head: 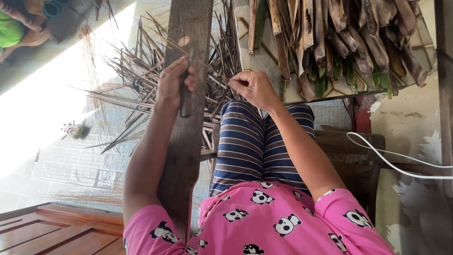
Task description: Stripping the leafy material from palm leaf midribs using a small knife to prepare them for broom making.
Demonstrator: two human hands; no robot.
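My left hand is closed around a dark-handled knife, held over a long dark wooden plank that runs from my lap up through the view. My right hand pinches the end of a thin dry leaf rib that stretches towards the knife blade. Both hands hover above my knees in blue striped trousers. Beyond the hands, a heap of thin dark leaf strips and ribs lies on the tiled floor.
A stack of dried brown and green leaves lies on a low table at the upper right. A white cable crosses a wooden bench at the right. Another person in green sits at the far upper left. A small toy lies on the floor.
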